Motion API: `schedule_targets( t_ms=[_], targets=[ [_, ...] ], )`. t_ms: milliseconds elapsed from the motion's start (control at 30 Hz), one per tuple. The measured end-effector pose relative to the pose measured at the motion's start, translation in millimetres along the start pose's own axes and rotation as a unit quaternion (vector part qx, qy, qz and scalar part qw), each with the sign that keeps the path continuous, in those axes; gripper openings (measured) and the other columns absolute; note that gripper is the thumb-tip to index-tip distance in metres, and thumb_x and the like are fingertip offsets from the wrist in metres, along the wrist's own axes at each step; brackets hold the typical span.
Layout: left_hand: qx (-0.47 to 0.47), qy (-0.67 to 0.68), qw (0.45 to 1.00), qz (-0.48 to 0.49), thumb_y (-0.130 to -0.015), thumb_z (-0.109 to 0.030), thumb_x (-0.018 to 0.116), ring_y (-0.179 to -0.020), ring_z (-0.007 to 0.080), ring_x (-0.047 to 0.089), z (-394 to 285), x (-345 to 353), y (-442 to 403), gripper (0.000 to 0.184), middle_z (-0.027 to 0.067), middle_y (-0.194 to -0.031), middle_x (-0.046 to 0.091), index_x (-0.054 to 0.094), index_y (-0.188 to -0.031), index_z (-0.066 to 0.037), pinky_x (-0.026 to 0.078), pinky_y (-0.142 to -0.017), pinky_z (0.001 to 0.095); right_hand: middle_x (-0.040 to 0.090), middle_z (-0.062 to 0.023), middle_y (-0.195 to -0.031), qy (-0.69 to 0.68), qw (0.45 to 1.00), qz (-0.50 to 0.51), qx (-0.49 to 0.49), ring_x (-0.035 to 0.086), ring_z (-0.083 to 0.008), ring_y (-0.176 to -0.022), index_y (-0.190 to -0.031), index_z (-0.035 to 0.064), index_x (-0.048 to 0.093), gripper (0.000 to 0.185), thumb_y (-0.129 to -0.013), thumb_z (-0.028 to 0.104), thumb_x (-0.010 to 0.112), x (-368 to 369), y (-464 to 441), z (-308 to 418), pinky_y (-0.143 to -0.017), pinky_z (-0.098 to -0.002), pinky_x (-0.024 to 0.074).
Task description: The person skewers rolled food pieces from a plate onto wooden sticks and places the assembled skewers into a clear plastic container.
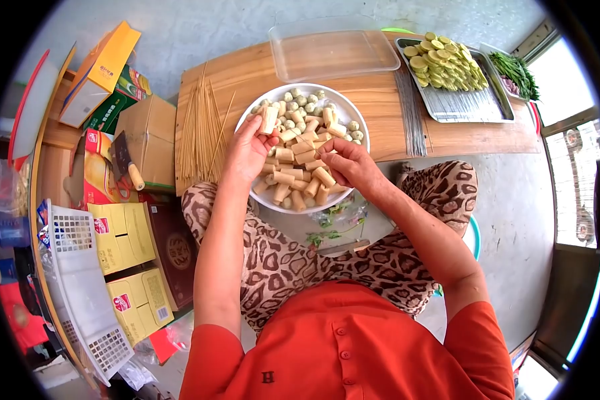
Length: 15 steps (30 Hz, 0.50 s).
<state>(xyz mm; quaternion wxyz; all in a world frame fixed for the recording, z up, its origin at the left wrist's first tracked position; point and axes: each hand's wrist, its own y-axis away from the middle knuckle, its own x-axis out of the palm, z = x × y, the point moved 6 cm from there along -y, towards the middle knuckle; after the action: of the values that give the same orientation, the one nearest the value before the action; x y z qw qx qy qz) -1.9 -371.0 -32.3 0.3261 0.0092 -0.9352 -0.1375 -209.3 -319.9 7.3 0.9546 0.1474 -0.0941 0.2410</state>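
My left hand [250,148] is closed around a pale tan cylindrical food piece [269,121], held over the left side of a large white round dish [363,115]. My right hand [349,164] hovers over the dish's right side with thumb and fingers pinched together. Whatever sits in that pinch is too thin or hidden to name. Below and between the hands lie many tan cylindrical pieces [299,175]. Speckled greenish-white balls [311,99] fill the far part of the dish.
Thin wooden skewers [203,127] lie left on the wooden table [247,67], and grey metal skewers [410,113] lie right. A clear plastic tray [333,50] sits behind. Sliced green rounds [447,63] fill a metal tray [467,107]. Boxes [147,140] and a knife [130,167] are at left.
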Motion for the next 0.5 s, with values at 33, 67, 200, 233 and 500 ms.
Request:
schedule_targets(
  t_ms=[33,67,200,233,500],
  targets=[
    [0.002,0.005,1.000,-0.004,-0.090,-0.021,0.061,-0.080,0.0161,0.061,0.5,-0.2,0.0,0.029,0.0099,-0.096,0.064,0.057,-0.112,-0.003,0.051,-0.069,0.0274,0.045,0.0044,-0.059,0.004,1.000,-0.004,0.004,0.038,-0.0029,-0.046,-0.090,0.0026,0.056,0.012,-0.094,0.013,0.052,0.3,-0.3,0.3,-0.041,-0.0196,0.0285],
    [0.003,0.006,1.000,-0.005,-0.090,-0.021,0.061,-0.080,0.0161,0.061,1.3,-0.1,0.4,0.029,0.0099,-0.096,0.064,0.057,-0.112,-0.003,0.051,-0.069,0.0274,0.045,0.0044,-0.059,0.005,1.000,-0.003,0.004,0.038,-0.0029,-0.046,-0.090,0.0026,0.056,0.012,-0.094,0.013,0.052,0.7,-1.1,-0.3,-0.041,-0.0196,0.0285],
    [0.005,-0.002,1.000,-0.008,-0.089,-0.019,0.061,-0.077,0.0161,0.061,1.6,4.3,3.4,0.024,0.0086,-0.095,0.063,0.059,-0.107,-0.003,0.052,-0.067,0.0277,0.045,0.0036,-0.058,-0.001,1.000,0.001,0.005,0.038,-0.0036,-0.044,-0.089,0.0027,0.056,0.011,-0.093,0.013,0.053,2.4,-4.7,-4.7,-0.041,-0.0204,0.0288],
    [0.000,0.000,1.000,-0.012,-0.089,-0.019,0.061,-0.076,0.0161,0.061,2.4,4.1,3.5,0.023,0.0079,-0.094,0.063,0.060,-0.106,-0.004,0.052,-0.066,0.0277,0.045,0.0034,-0.058,-0.002,1.000,-0.001,0.006,0.038,-0.0038,-0.044,-0.089,0.0026,0.055,0.011,-0.093,0.013,0.053,2.3,-5.4,-5.8,-0.040,-0.0205,0.0288],
    [-0.001,-0.008,1.000,0.002,-0.089,-0.019,0.061,-0.075,0.0159,0.061,4.4,3.1,3.7,0.022,0.0062,-0.094,0.064,0.060,-0.106,-0.005,0.052,-0.065,0.0275,0.046,0.0027,-0.059,0.001,1.000,0.003,0.000,0.039,-0.0040,-0.043,-0.088,0.0023,0.055,0.011,-0.093,0.012,0.053,2.4,-8.6,-9.1,-0.039,-0.0208,0.0290]
  ],
)
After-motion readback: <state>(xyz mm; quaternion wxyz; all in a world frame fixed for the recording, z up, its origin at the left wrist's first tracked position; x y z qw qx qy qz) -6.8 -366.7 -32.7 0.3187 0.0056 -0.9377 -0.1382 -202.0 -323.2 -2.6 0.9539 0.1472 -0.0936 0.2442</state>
